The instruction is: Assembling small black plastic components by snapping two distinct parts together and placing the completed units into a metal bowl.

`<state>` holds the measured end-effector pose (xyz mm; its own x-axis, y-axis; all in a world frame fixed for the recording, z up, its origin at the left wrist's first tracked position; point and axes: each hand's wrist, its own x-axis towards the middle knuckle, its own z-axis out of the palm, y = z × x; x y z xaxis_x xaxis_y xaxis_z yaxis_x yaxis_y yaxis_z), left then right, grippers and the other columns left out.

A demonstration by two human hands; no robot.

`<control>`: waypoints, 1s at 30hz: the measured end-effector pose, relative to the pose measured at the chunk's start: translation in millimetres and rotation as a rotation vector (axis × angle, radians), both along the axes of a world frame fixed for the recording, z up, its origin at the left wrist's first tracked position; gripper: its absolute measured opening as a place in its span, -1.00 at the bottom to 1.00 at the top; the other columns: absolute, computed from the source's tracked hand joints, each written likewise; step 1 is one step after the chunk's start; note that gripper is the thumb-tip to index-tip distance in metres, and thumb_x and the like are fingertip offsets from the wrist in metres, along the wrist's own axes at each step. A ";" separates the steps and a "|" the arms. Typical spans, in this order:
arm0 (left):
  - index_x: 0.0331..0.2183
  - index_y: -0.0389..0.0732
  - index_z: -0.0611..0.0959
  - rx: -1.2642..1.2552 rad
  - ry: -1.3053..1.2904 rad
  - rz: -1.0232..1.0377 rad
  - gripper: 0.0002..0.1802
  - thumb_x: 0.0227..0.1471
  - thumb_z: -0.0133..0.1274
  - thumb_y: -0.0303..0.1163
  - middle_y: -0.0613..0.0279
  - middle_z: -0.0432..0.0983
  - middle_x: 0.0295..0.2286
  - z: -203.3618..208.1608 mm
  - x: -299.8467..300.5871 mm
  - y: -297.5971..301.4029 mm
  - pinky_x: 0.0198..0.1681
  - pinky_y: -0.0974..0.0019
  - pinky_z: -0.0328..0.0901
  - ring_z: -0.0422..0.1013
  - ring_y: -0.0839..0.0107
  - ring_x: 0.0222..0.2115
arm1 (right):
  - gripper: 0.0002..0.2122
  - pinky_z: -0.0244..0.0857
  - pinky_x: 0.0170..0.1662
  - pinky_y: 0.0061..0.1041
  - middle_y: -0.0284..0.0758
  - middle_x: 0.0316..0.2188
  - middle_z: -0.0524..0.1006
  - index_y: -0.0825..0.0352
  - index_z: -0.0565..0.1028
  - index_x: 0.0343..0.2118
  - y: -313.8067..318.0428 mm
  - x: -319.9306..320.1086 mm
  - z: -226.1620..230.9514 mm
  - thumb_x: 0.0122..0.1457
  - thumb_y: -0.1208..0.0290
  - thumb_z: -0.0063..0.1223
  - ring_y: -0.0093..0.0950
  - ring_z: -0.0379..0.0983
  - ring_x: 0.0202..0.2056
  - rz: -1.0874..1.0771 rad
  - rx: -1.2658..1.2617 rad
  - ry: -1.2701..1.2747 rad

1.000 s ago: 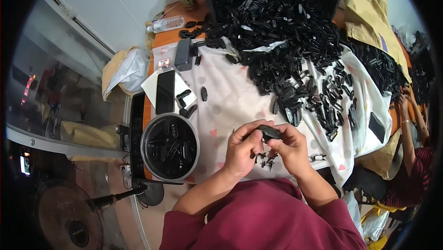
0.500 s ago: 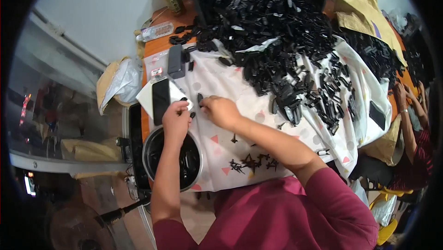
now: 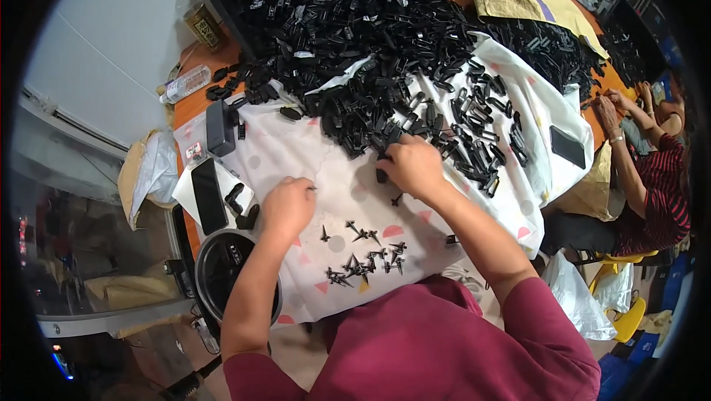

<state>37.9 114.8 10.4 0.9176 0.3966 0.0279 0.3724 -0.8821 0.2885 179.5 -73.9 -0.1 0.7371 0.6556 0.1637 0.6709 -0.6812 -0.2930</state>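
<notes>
Pretty bright, even overhead light, soft shadows only. The white cloth looks a bit washed out. Heavy fisheye bending near the rim, black vignette corners, edges go soft.

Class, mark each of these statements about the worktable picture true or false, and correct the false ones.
1. The right hand reaches into the edge of the heap of black plastic parts. True.
2. The left hand rests on the dark phone. False: it lies on the white cloth, apart from the phone.
3. Small dark screws lie scattered on the cloth in front of the person. True.
4. The round black tub stands at the person's right. False: it is at the left, below the table edge.
5. A plastic bottle lies on its side at the far left of the table. True.
</notes>
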 end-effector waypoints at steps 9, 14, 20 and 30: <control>-0.34 -0.26 0.55 -0.398 -0.091 -0.140 -0.70 -0.26 0.14 -0.53 0.15 0.48 -0.40 9.7 -8.7 -23.8 -0.32 0.35 0.30 0.42 0.32 -0.45 | -0.71 0.21 -0.69 -0.69 -0.33 -0.46 0.45 0.36 0.37 -0.24 -3.7 -10.3 26.0 -0.08 0.62 0.11 -0.56 0.42 -0.52 -0.045 1.004 1.216; -0.38 -0.30 0.53 -0.932 -0.277 -0.136 -0.70 -0.28 0.22 -0.58 0.31 0.47 -0.41 39.1 -20.1 -52.8 -0.32 0.51 0.25 0.34 0.60 -0.40 | -0.65 0.35 -0.54 -0.66 -0.27 -0.37 0.47 0.40 0.32 -0.10 -12.6 -53.7 64.9 0.01 0.55 0.05 -0.54 0.46 -0.41 0.259 1.160 1.418; -0.29 -0.34 0.50 -1.166 -0.430 -0.114 -0.63 -0.23 0.22 -0.50 0.27 0.47 -0.42 55.2 -36.2 -72.1 -0.36 0.55 0.26 0.35 0.64 -0.43 | -0.76 0.33 -0.35 -0.65 -0.26 -0.32 0.48 0.39 0.45 -0.19 -32.9 -66.6 63.7 0.03 0.58 0.01 -0.51 0.43 -0.32 0.470 0.857 0.689; -0.39 -0.36 0.53 -0.878 -0.524 -0.061 -0.63 -0.37 0.28 -0.54 0.22 0.46 -0.45 63.7 -37.7 -84.8 -0.33 0.54 0.27 0.38 0.56 -0.44 | -0.77 0.31 -0.32 -0.53 -0.24 -0.38 0.48 0.35 0.50 -0.27 -42.8 -70.5 72.7 -0.06 0.62 0.06 -0.38 0.43 -0.34 0.481 0.827 0.454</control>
